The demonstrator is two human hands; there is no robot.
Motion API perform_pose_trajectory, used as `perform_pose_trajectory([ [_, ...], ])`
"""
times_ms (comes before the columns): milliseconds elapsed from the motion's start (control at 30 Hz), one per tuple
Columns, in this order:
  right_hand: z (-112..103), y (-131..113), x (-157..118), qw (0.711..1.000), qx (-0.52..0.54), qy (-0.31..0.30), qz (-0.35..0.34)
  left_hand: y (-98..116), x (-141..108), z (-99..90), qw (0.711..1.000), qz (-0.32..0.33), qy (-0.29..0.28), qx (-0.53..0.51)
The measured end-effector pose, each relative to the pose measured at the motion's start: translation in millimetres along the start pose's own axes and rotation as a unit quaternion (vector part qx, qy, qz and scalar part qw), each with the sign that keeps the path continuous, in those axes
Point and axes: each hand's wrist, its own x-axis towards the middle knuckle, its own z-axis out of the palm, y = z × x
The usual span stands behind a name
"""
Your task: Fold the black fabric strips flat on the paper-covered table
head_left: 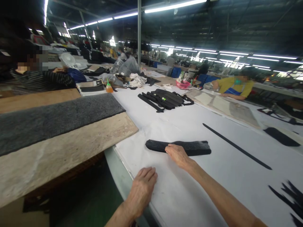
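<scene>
In front of me a dark fabric piece (196, 148), long and folded or stacked, lies crosswise on the white tabletop (180, 126). My right hand (179, 155) is on its near edge, fingers together and curled onto the cloth; the thumb is mostly hidden. Closer to me, my left hand (143, 186) rests on the table's near left edge with its fingers stretched out and nothing in them. Right of the fabric, a single thin black strip (236, 145) lies slantwise. Farther back sits a spread of several black fabric pieces (165, 98) with a small green tag.
On the left, a board (113, 129) bears a dark grey cloth (61, 116). Pointed black pieces (291, 195) lie at lower right. Toward the back stand an orange bottle (109, 87) and a pink basket (183, 84). Co-workers sit at left and right.
</scene>
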Motion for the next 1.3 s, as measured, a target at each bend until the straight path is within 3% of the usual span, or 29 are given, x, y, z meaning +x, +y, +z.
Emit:
perform_pose_trajectory([
  [300,2.1,-22.0,-9.9,0.991,0.134,0.01,-0.01,17.9,32.4,-3.2,0.998,0.04,-0.045,-0.006],
  [467,-0.2,-22.7,-9.6,0.993,0.119,0.004,-0.004,7.5,45.3,8.8,0.995,0.003,-0.097,0.03],
  [667,-3.7,-29.2,-8.5,0.992,0.125,-0.004,0.019,1.0,38.7,20.8,0.986,-0.067,-0.136,0.066],
  [767,-0.8,-31.6,-5.9,0.987,0.152,0.02,0.055,4.5,37.0,23.3,0.982,-0.08,-0.151,0.084],
  [867,2.3,-23.3,-5.4,0.967,0.21,0.083,0.119,7.3,40.9,21.2,0.974,-0.086,-0.176,0.111],
  [933,3.0,-5.6,-8.8,0.93,0.29,0.141,0.178,6.0,45.5,17.7,0.969,-0.084,-0.194,0.131],
  [1000,2.6,23.3,-17.2,0.87,0.382,0.197,0.243,1.5,50.6,14.5,0.964,-0.077,-0.208,0.148],
  [1133,-1.6,101.6,-54.9,0.723,0.505,0.305,0.361,-11.4,59.3,13.6,0.96,-0.061,-0.213,0.172],
  [1300,-15.6,192.4,-135.4,0.536,0.538,0.448,0.472,-14.5,66.7,20.5,0.952,-0.034,-0.195,0.234],
])
